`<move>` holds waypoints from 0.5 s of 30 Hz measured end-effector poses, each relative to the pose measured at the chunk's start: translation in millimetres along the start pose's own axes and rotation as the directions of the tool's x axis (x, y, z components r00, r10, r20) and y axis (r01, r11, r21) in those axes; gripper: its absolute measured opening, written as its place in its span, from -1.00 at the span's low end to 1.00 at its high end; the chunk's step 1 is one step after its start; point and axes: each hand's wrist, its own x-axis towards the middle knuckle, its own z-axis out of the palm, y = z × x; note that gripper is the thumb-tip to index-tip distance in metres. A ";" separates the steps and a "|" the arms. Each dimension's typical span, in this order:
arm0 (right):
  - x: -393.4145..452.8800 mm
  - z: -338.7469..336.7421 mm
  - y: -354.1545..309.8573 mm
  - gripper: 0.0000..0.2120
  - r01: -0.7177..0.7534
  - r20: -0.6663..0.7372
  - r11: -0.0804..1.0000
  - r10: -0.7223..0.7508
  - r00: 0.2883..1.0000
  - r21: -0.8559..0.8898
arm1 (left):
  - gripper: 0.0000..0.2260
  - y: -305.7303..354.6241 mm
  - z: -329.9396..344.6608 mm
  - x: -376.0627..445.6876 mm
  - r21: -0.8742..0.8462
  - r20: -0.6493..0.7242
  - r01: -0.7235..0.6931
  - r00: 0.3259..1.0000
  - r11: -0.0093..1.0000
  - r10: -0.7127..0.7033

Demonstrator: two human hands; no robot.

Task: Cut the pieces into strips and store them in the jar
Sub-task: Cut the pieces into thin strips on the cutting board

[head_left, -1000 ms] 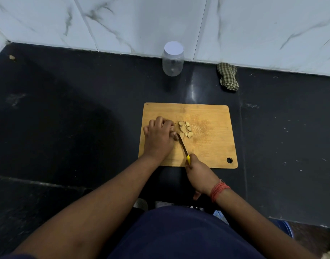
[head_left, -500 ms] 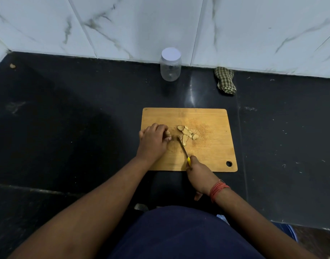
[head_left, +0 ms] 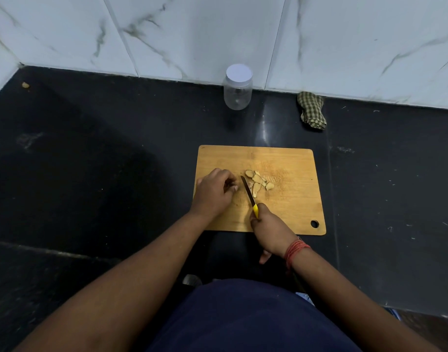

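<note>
The pieces (head_left: 258, 182) in the middle of the board (head_left: 291, 199) look small, light and firm, so the curled, empty-looking left hand (head_left: 214, 193) should pin one flat, while the right hand (head_left: 270, 228) grips the knife (head_left: 248, 193)

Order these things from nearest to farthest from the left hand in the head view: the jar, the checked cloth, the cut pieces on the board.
Measured from the left hand:
1. Cut pieces: just right of the hand, on the cutting board.
2. Jar: beyond the board, at the wall, lid on.
3. Checked cloth: far right, at the wall.
</note>
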 end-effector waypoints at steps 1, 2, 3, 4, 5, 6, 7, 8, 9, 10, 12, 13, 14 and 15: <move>-0.2 -0.3 -0.2 -0.74 0.002 0.002 1.000 -0.002 1.000 0.010 | -0.86 0.3 0.0 -0.3 0.017 0.003 0.003 1.000 1.000 -0.003; -0.4 -0.7 -0.5 -0.74 0.005 0.004 1.000 -0.005 1.000 0.020 | -0.85 0.5 0.2 -0.2 0.034 0.006 0.008 1.000 0.999 -0.008; -0.3 -1.0 -0.7 -0.74 0.006 0.005 1.000 -0.006 1.000 0.027 | -0.83 0.8 0.2 0.6 0.044 0.006 0.015 1.000 0.999 -0.015; 0.0 -1.1 -0.7 -0.73 0.006 0.005 1.000 -0.007 1.000 0.030 | -0.81 1.5 0.3 1.7 0.047 0.008 0.024 1.000 0.999 -0.025; 0.5 -1.1 -0.6 -0.73 0.004 0.006 0.999 -0.004 1.000 0.032 | -0.78 2.2 0.1 3.2 0.048 0.016 0.036 0.999 0.998 -0.037; 1.2 -0.9 -0.5 -0.73 0.001 0.006 1.000 -0.001 1.000 0.031 | -0.75 2.8 -0.3 4.6 0.056 0.031 0.045 0.998 0.997 -0.047; 1.6 -0.8 -0.4 -0.74 -0.003 0.005 1.000 0.003 1.000 0.028 | -0.72 3.6 -0.9 5.6 0.078 0.050 0.047 0.997 0.996 -0.051; 1.9 -0.8 -0.8 -0.75 -0.007 0.003 1.000 0.007 1.000 0.024 | -0.68 3.8 -0.9 6.1 0.107 0.068 0.046 0.996 0.993 -0.054; 1.6 -1.0 -1.3 -0.74 -0.010 0.001 1.000 0.010 1.000 0.020 | -0.65 4.6 -1.0 6.3 0.124 0.076 0.046 0.996 0.991 -0.056; 1.3 -1.4 -2.2 -0.73 -0.013 0.000 1.000 0.013 1.000 0.015 | -0.65 4.6 -0.7 6.2 0.115 0.070 0.054 0.996 0.992 -0.062; 0.6 -2.9 -4.1 -0.71 -0.011 -0.003 1.000 0.011 1.000 -0.002 | -0.75 4.5 0.2 6.2 0.062 0.045 0.069 0.996 0.996 -0.072; 0.7 -3.8 -5.2 -0.72 -0.009 -0.006 1.000 0.008 1.000 -0.015 | -0.81 4.5 0.6 6.7 0.059 0.044 0.065 0.997 0.996 -0.068; 1.5 -4.7 -6.0 -0.73 -0.006 -0.010 1.000 0.006 1.000 -0.030 | -0.84 4.5 0.8 7.2 0.076 0.049 0.053 0.997 0.996 -0.057; 2.8 -5.3 -6.9 -0.74 -0.005 -0.012 0.999 0.004 1.000 -0.043 | -0.84 5.0 0.4 7.8 0.096 0.057 0.037 0.997 0.995 -0.042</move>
